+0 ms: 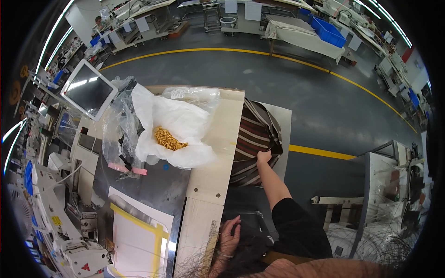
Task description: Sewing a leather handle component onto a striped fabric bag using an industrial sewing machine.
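Note:
My right hand [263, 158], fingers closed, grips the dark edge of a striped fabric piece [252, 134] in brown, black and cream. The fabric lies beside the right edge of the worktable, over a pale board [286, 125]. Close to the table's near right edge, my left hand [229, 237] is held low with its fingers loosely bent and apart, and nothing shows in it. On the table, a heap of gold-coloured metal rings or buckles [169, 139] rests on crumpled white wrapping [185, 116]; their exact kind is too small to tell.
A sewing machine [83, 255] and a tilted screen [90, 88] stand on the left. Clear plastic bags [118, 125] lie by the wrapping. Nearer is a white template with yellow tape [139, 236]. A grey machine cabinet [366, 194] stands right; a blue crate [327, 31] is across the aisle.

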Demonstrator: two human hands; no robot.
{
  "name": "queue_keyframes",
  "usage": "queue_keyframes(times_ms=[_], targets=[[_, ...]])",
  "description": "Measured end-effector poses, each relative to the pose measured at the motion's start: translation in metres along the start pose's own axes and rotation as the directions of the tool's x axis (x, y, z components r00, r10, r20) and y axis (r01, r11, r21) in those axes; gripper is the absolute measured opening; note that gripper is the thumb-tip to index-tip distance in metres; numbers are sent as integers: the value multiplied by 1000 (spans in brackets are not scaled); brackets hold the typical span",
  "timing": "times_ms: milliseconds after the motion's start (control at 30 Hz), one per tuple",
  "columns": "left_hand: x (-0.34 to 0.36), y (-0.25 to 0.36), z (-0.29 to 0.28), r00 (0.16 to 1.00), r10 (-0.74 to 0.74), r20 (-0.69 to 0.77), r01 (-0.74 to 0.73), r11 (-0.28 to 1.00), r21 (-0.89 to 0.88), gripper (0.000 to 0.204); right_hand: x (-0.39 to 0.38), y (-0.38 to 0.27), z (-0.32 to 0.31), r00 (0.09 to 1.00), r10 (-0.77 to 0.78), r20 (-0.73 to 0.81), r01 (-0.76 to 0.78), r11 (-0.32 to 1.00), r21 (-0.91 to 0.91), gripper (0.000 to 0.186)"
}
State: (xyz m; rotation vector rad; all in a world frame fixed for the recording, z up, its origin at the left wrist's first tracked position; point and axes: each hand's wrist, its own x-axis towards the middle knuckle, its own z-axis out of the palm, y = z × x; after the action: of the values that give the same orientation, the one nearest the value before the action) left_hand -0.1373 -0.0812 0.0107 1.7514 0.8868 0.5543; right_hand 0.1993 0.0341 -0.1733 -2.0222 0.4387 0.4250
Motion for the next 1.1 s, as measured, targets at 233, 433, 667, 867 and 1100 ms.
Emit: queue_keyframes(times_ms=[233, 433, 667, 867, 1100], targets=[[-5, -1, 3, 999, 36, -29, -35, 998, 52, 36, -6, -8, -5, 900, -200, 387, 332, 891, -309, 75], [-6, 0, 6, 1000, 17, 19, -18, 998, 65, 36, 25, 25, 16, 708, -274, 652, 507, 839, -199, 79], [-6, -1, 2, 1000, 4, -2, -3, 997, 80, 36, 28, 22, 14, 625, 23, 780, 289, 922, -259, 62], [2, 10, 13, 998, 66, 25, -67, 996, 56, 34, 81, 21, -8, 463, 338, 819, 596, 565, -570, 54], [-7, 2, -1, 1000, 18, -15, -17, 995, 97, 34, -22, 14, -25, 115, 298, 948, 951, 242, -192, 64]])
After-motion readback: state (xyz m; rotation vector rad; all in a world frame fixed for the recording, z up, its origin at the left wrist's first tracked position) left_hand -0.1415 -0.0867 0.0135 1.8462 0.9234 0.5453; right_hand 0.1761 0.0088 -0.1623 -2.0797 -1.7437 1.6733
